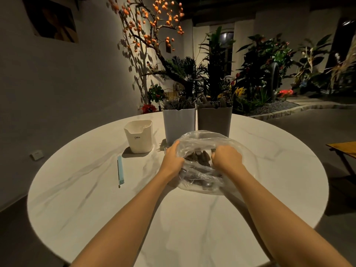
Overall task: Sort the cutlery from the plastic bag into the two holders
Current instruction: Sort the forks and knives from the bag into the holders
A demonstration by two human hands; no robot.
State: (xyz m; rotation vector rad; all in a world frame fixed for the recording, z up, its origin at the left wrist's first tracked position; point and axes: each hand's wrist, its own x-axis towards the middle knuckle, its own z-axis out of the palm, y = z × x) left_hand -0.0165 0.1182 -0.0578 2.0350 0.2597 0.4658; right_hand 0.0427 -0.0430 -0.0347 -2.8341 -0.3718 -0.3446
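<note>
While still bagged [200,149], dark cutlery [198,157].

A crumpled clear plastic bag [204,160] of dark cutlery [198,157] is seen lying open near the table's middle; just behind it, a light grey holder [178,124] and a darker grey holder [214,120] are stood upright, touching, both filled

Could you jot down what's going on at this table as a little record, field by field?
Surface: round marbled table
Bag: clear plastic bag of dark cutlery, before the holders
Left hand: grips the bag's left edge
Right hand: grips the bag's right side
Holders: light grey holder and dark grey holder, side by side, already holding cutlery
Others: white cup, blue strip
</note>
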